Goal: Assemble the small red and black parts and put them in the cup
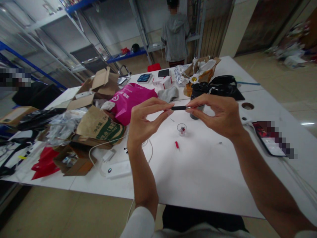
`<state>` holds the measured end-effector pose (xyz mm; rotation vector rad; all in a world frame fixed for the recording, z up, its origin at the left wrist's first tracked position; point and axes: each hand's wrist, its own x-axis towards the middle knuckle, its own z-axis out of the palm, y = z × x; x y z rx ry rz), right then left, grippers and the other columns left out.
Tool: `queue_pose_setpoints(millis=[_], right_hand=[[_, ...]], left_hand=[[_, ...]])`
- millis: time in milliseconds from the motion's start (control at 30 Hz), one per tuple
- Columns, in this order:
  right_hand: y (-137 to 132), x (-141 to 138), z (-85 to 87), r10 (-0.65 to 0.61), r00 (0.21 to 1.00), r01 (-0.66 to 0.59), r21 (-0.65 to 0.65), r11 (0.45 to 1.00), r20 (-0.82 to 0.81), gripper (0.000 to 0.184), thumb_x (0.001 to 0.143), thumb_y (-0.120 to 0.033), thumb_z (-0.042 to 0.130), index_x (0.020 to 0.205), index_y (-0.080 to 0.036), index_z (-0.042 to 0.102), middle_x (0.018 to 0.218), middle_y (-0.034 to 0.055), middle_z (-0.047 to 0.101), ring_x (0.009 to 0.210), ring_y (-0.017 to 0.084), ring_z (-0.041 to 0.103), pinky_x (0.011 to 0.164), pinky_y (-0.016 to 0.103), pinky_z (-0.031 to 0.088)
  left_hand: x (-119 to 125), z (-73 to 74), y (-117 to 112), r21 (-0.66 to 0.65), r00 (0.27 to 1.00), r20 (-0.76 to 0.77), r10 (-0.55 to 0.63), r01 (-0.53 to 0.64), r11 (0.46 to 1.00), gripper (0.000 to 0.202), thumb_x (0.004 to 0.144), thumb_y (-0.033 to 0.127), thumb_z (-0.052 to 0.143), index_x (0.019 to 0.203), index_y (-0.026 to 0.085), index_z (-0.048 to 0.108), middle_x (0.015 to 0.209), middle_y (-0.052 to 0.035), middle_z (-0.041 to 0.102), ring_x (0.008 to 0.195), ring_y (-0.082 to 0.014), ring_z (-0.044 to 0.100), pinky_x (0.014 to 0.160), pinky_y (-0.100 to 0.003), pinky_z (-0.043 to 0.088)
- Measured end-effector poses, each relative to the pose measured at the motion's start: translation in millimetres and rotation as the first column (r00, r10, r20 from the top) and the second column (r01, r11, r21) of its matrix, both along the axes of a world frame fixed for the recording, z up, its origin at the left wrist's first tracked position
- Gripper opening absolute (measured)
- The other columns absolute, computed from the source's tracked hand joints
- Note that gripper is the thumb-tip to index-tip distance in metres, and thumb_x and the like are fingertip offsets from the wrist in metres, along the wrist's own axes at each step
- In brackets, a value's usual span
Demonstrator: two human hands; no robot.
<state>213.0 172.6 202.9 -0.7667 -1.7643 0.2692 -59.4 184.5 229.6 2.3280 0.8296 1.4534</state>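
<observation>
A short black bar [178,108], its exact kind unclear, is held level above the table [193,175]. My left hand [145,120] pinches its left end between thumb and fingers. At the other end, the thumb and fingertips of my right hand [220,115] close on it, hiding that tip. Below the bar stands a small clear cup [182,130] with tiny dark and red pieces inside. A small red piece [176,144] lies on the white tabletop in front of the cup. Behind my right fingers is a dark bottle or jar [194,115], partly covered.
On the left are a magenta bag [133,99], a brown paper bag [99,125], an open cardboard box [74,163] and a white power strip [120,169] with a cable. A lit phone [266,142] lies at right. A person in grey [174,36] stands beyond the table.
</observation>
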Motion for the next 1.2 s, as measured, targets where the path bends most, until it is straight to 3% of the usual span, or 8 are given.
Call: queue_pose_setpoints(millis=[367,600,933,1200], right_hand=[[-0.1,-1.9,-1.8,0.015,0.999,-0.015,-0.023,1.000,-0.030,0.013,0.102,-0.046,0.093,0.106,-0.034,0.088,0.100,-0.0003,0.089,0.085,0.024,0.084,0.084,0.039,0.071],[0.9,-1.5,-1.5,0.016,1.000,-0.016,0.006,1.000,0.010,0.014,0.106,-0.048,0.088,0.103,-0.034,0.087,0.097,-0.0011,0.089,0.083,0.023,0.083,0.079,0.037,0.068],[0.3,-1.2,0.9,0.048,0.998,-0.047,-0.062,0.997,0.028,0.032,0.116,-0.055,0.073,0.094,-0.033,0.085,0.088,-0.0010,0.086,0.080,0.022,0.083,0.078,0.037,0.066],[2.7,-1.2,-2.9,0.046,0.998,-0.048,-0.040,0.998,-0.046,0.019,0.105,-0.051,0.089,0.111,-0.033,0.087,0.103,0.0008,0.088,0.087,0.023,0.083,0.082,0.038,0.072]], left_hand=[[1.5,0.2,-1.6,0.023,1.000,0.024,-0.003,0.002,1.000,0.031,0.093,0.055,0.101,0.119,0.038,0.094,0.109,-0.0077,0.087,0.100,-0.0262,0.082,0.088,-0.045,0.072],[0.4,0.4,-1.0,0.050,1.000,0.016,0.002,-0.003,0.999,0.024,0.098,0.053,0.097,0.118,0.040,0.094,0.109,-0.0067,0.087,0.100,-0.0256,0.083,0.087,-0.045,0.073],[1.7,1.2,-3.0,0.011,0.999,0.034,-0.014,0.014,1.000,0.025,0.096,0.052,0.099,0.118,0.041,0.094,0.111,-0.0067,0.087,0.101,-0.0257,0.083,0.090,-0.047,0.074],[-1.6,0.0,-0.5,-0.013,0.999,0.030,0.015,-0.014,1.000,0.031,0.097,0.057,0.097,0.122,0.038,0.094,0.108,-0.0070,0.086,0.100,-0.0267,0.083,0.090,-0.049,0.074]])
